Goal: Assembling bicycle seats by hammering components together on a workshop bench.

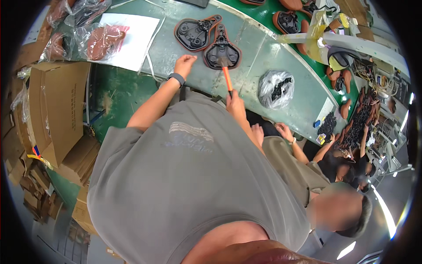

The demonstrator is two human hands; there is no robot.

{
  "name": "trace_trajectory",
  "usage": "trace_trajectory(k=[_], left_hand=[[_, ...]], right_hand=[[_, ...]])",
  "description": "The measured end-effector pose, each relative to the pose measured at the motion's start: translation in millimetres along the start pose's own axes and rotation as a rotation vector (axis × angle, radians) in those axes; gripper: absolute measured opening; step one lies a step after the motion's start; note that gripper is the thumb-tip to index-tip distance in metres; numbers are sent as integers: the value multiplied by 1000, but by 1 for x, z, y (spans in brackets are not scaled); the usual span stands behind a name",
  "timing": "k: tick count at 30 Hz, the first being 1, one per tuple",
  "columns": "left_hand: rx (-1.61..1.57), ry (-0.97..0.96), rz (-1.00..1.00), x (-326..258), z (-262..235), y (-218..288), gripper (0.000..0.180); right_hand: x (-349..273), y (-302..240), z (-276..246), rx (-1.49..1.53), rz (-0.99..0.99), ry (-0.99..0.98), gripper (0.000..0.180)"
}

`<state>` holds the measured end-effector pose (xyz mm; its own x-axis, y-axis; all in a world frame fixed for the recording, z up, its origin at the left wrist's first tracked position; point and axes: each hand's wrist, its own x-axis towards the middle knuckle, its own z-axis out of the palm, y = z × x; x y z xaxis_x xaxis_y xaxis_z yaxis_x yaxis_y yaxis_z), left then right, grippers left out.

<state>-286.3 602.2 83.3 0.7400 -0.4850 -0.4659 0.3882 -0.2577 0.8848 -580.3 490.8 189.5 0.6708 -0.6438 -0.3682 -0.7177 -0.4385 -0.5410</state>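
My right hand (236,104) grips the dark end of an orange-handled hammer (227,78). The hammer's head, partly blurred, is over the wide end of an upside-down bicycle saddle (222,49); whether it touches cannot be told. This saddle has a black underside and a brown rim, its nose pointing away from me. Just left of it lies a second upturned saddle (192,35), their noses close together. My left hand (185,66) is held near the table edge beside the saddles, fingers curled together; anything between them is too small to make out.
A clear plastic bag of small black parts (277,89) sits right on the table (250,42). Wrapped brown saddles (105,43) lie left on a white sheet (140,33). A cardboard box (59,110) stands left. A co-worker (290,163) sits close on my right, beside a green conveyor (314,61) carrying saddles.
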Motion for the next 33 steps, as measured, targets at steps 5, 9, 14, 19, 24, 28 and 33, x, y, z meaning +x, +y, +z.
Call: trace_trajectory(k=[5, 9, 14, 19, 24, 28, 33], left_hand=[[-313, -147, -461, 8, -47, 49, 16], [-302, -240, -407, 33, -53, 60, 21], [-73, -417, -165, 78, -30, 74, 23], [58, -620, -178, 133, -22, 62, 21], [267, -668, -39, 154, -21, 55, 22], [440, -702, 94, 173, -19, 42, 30], [453, -741, 48, 176, -27, 59, 27]], right_hand=[[-22, -21, -11, 145, 195, 127, 28], [-32, -67, -12, 272, 196, 219, 29], [-35, -121, 9, 364, 268, 295, 30], [-29, -145, 54, 443, 347, 306, 30], [-26, -188, 78, 524, 431, 376, 30], [-15, -231, 59, 355, 425, 474, 33], [6, -238, 64, 276, 405, 781, 32]])
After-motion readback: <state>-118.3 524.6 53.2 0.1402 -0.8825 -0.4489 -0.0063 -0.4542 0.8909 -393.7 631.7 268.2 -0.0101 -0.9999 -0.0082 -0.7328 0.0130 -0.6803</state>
